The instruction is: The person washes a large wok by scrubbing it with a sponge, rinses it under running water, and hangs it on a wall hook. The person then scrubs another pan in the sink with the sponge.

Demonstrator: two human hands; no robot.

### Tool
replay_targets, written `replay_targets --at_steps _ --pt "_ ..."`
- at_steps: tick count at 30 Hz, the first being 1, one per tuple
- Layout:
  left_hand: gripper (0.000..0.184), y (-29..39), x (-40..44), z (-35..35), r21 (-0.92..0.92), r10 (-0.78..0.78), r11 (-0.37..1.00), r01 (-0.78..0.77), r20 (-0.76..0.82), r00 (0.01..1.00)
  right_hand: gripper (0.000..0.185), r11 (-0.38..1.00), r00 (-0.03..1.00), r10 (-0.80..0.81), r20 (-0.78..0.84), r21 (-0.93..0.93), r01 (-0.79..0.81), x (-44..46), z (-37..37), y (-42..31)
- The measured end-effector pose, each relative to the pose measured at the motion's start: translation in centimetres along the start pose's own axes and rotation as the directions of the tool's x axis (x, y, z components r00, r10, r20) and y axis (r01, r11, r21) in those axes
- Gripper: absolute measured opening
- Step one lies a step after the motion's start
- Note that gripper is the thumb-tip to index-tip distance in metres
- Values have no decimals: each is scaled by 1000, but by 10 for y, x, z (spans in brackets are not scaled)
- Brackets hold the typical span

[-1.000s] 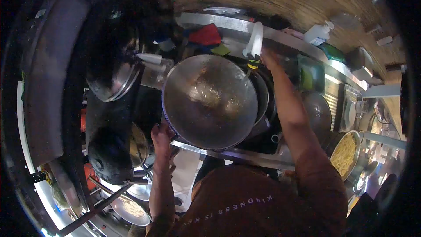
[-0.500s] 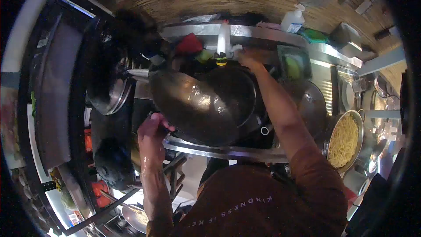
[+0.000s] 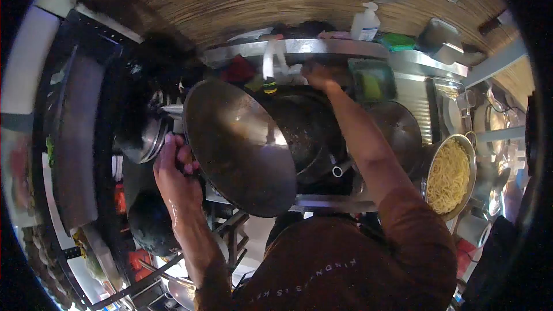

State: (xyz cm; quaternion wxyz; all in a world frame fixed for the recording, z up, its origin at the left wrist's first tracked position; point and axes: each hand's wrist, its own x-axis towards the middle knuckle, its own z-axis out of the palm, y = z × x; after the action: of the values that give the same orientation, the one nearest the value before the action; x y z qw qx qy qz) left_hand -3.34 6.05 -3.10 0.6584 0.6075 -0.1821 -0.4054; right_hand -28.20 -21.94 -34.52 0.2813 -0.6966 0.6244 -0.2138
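Note:
My left hand [image 3: 177, 158] is closed on the left edge of a large dark wok [image 3: 239, 150], which is tilted up on its side with its wet inside showing. The exact grip is partly hidden behind the rim. My right arm reaches to the back, where my right hand [image 3: 320, 76] is closed at the pale tap [image 3: 295, 71]; shadow and blur obscure its fingertips. Left of that hand, a white spout [image 3: 269, 63] with a black-and-yellow end points down. Behind the raised wok sits another dark wok [image 3: 302, 132] in the range.
A pot of noodles [image 3: 449, 175] stands at the right, near another wok [image 3: 397, 132]. Along the back are a pump bottle [image 3: 366, 23], a green-filled container [image 3: 371, 83] and a metal container [image 3: 440, 40]. Stacked metal bowls [image 3: 151, 141] sit left of my left hand.
My left hand has moved left and slightly up, and the wok has swung left and tipped more steeply, uncovering the wok behind it. My right hand stays at the tap.

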Motion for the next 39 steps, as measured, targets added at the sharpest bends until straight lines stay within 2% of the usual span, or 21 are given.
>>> replay_targets --at_steps 1,6,9,12,13,16,18,19,21,23,24,26,28,31,33,34,35,36,37,38,39 --pt "25 -7 2 -1 9 -22 1000 22 -24 999 51 996 987 -38 -158 -82 25 0 2 9" --pt "26 -50 25 -35 -55 -96 994 90 -100 990 41 934 978 -4 -209 -350 -71 -23 -70 65" --pt "35 -62 25 -24 -107 -98 992 72 -263 960 35 842 991 84 -107 -524 -128 -32 -99 131" --pt "39 -99 46 -53 -132 -83 990 49 -265 961 30 759 993 115 15 -647 -78 -32 -96 187" --pt "41 -105 44 -50 -48 -29 999 16 -280 960 28 735 994 94 56 -677 -31 -31 -92 200" --pt "43 -116 52 -75 -12 31 999 -36 -278 960 24 655 985 15 174 -746 122 -29 -83 224" --pt "45 -124 59 -91 -62 -42 998 23 -313 949 23 604 968 -62 243 -763 230 -23 -79 230" --pt "46 -130 60 -102 -91 -78 995 51 -331 940 22 697 974 20 225 -702 148 -18 -77 229" --pt "46 -156 67 -133 -192 -123 979 64 -314 941 23 781 983 182 8 -609 -139 -7 -71 236" --pt "46 -177 67 -153 -232 -127 971 59 -291 948 24 698 992 125 2 -711 -87 6 -72 238" --pt "46 -184 64 -161 -216 -112 975 51 -283 953 26 543 992 -2 126 -833 107 4 -77 231" --pt "45 -190 53 -165 -197 -118 979 59 -307 944 30 533 989 -54 141 -833 148 -4 -95 197" --pt "43 -190 47 -156 -202 -155 975 87 -352 923 37 809 987 127 -96 -566 -159 -28 -129 98" --pt "39 -216 48 -180 -333 -220 934 125 -265 939 53 956 989 65 -133 -277 -100 -66 -147 -5" --pt "37 -219 49 -186 -350 -240 925 147 -239 941 61 951 948 -182 -260 -292 103 -98 -109 -33" --pt "35 -217 51 -188 -343 -247 926 157 -236 940 65 997 994 -72 -87 23 74 -116 -90 -58" --pt "34 -215 55 -190 -333 -253 928 168 -231 940 60 998 998 -52 -39 24 53 -158 -88 -129" --pt "31 -211 57 -189 -256 -258 948 188 -278 925 56 980 982 -185 33 80 182 -178 -62 -142" --pt "29 -206 58 -185 -177 -259 961 210 -324 910 54 966 964 -257 60 24 256 -198 -35 -161" --pt "27 -204 60 -185 -99 -255 967 234 -372 893 58 969 966 -226 125 131 210 -214 -2 -168" --pt "29 -214 69 -198 -43 -288 955 293 -364 886 59 984 972 -178 154 25 177 -229 31 -169"
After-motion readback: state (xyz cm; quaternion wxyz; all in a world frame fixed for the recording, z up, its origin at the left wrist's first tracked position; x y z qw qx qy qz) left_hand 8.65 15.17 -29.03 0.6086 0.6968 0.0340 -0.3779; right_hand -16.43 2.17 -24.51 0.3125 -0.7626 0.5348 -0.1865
